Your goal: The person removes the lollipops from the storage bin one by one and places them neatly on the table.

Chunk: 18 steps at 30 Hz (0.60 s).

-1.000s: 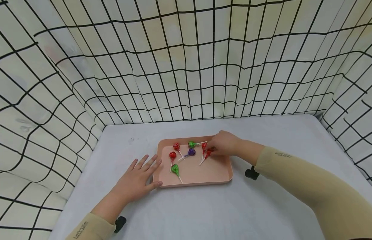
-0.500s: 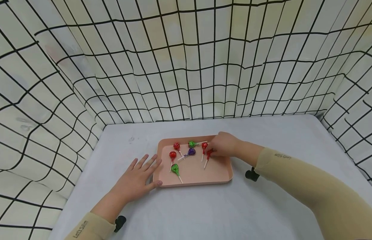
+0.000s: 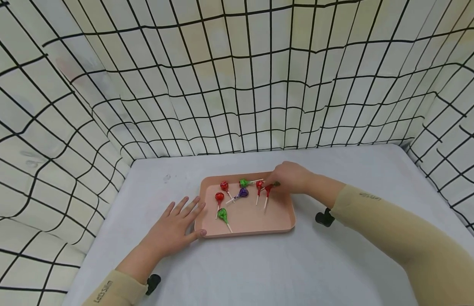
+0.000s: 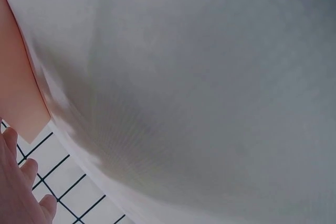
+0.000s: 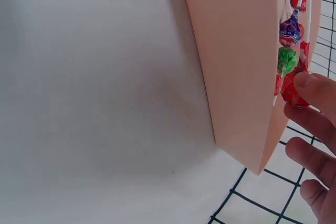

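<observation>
Lollipop, red (image 5: pixel 293 94), pinched by right hand (image 3: pixel 292 177) in tray (image 3: pixel 256 223), right part. Left hand (image 3: pixel 175 229) at left rim, fingers apart. Other lollipops (image 3: pixel 222 214) lie loose; work looks unfinished, held one not yet released.

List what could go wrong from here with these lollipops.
The right hand has its thumb on a red lollipop; a neighbouring red one lies close by and might get nudged.
The sticks of the purple lollipop and the far-left red lollipop appear to cross, so lifting one may drag the other.
The left hand is at the left edge of the tray; a push there could shift it.
</observation>
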Each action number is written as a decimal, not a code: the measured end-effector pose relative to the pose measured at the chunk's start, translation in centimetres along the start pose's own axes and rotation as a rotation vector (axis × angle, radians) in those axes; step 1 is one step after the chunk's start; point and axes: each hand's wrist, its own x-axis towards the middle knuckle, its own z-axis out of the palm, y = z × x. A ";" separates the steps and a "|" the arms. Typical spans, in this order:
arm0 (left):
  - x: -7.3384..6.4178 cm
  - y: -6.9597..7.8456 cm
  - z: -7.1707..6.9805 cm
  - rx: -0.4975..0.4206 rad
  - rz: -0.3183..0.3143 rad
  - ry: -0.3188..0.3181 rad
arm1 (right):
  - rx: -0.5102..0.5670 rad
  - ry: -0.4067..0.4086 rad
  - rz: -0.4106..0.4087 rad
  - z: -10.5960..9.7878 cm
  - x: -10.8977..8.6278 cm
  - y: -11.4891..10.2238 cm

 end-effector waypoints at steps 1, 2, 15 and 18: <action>0.0 0.0 0.0 0.001 0.000 0.001 | -0.001 0.005 -0.003 -0.1 -0.1 0.1; 0.0 -0.1 0.1 0.001 -0.001 0.002 | 0.003 0.012 -0.009 -0.1 -0.3 0.2; 0.0 0.0 0.1 0.005 -0.010 -0.012 | 0.039 0.129 -0.068 -1.8 -4.2 2.2; 0.1 0.0 0.1 0.007 -0.012 -0.012 | 0.036 0.128 -0.047 -1.9 -5.4 3.1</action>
